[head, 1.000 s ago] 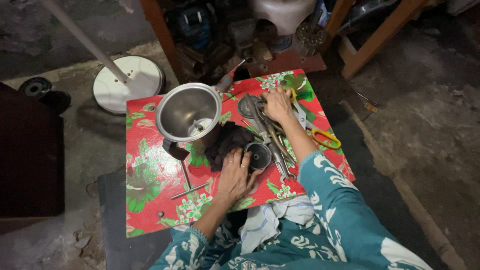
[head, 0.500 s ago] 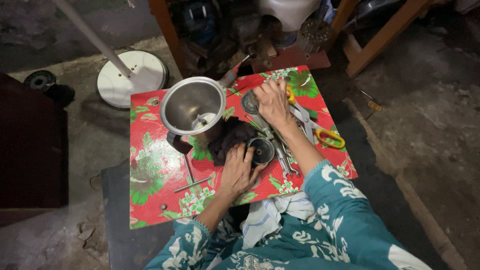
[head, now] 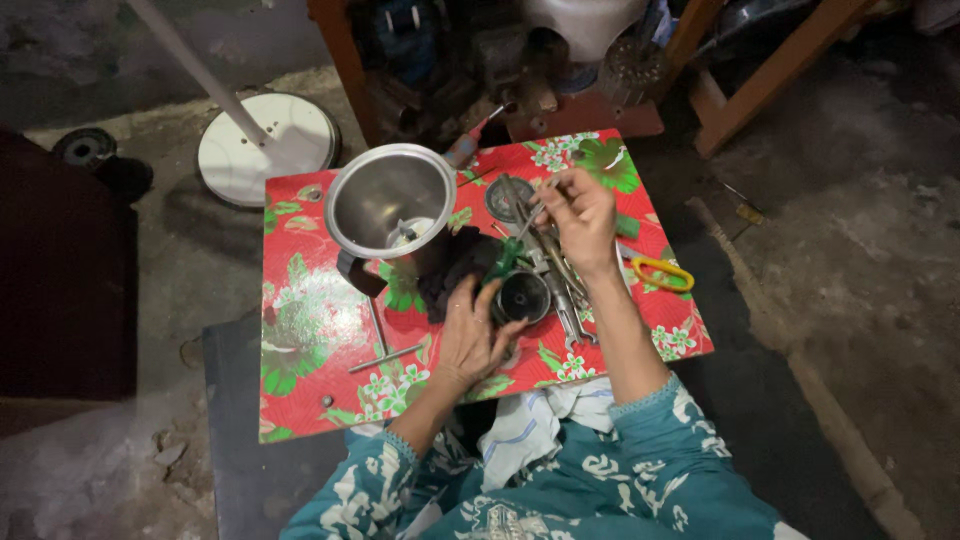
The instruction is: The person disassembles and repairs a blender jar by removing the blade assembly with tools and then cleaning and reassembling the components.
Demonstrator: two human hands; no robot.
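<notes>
Since the earlier frame the right hand (head: 580,215) has lifted off the tools and now pinches a thin metal tool (head: 530,212), possibly a small screwdriver, near the board's far edge. The left hand (head: 475,335) stays mid-board, fingers curled around a small dark round part (head: 523,296), touching it. A steel jar (head: 390,205) stands left of that, beside a black cloth (head: 455,268). Yellow-handled scissors (head: 660,272) lie by the right edge of the red floral board (head: 300,350).
</notes>
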